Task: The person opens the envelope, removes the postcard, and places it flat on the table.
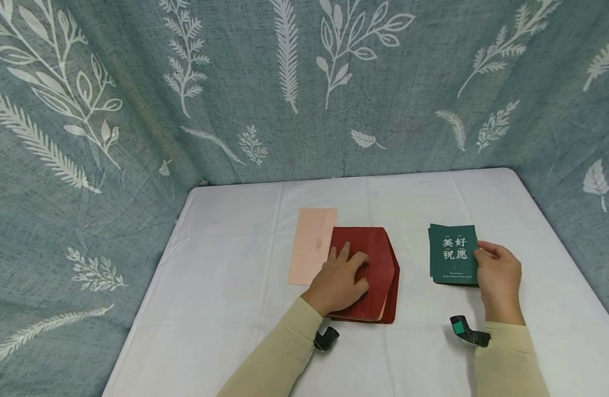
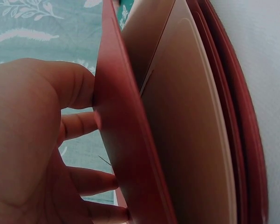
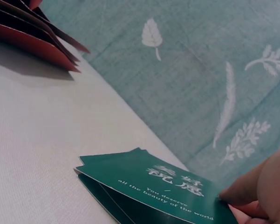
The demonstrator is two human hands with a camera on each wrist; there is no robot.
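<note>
My left hand [image 1: 338, 281] rests with spread fingers on the top red envelope [image 1: 378, 248] of a small stack. In the left wrist view its fingertips touch the envelope's outer face, and a pink envelope [image 2: 191, 116] shows between the red ones. To the right, my right hand [image 1: 500, 275] pinches the right edge of the top green card [image 1: 453, 259], which has white lettering. Other green cards [image 3: 95, 191] lie beneath it, and the top one stands slightly raised off them in the right wrist view.
A pink envelope [image 1: 306, 248] lies left of the red stack, partly under it. All rest on a white-covered table [image 1: 225, 264]. Blue-green leaf-print cloth [image 1: 304, 138] hangs behind and at both sides. A black wrist device [image 1: 470, 332] sits at each sleeve.
</note>
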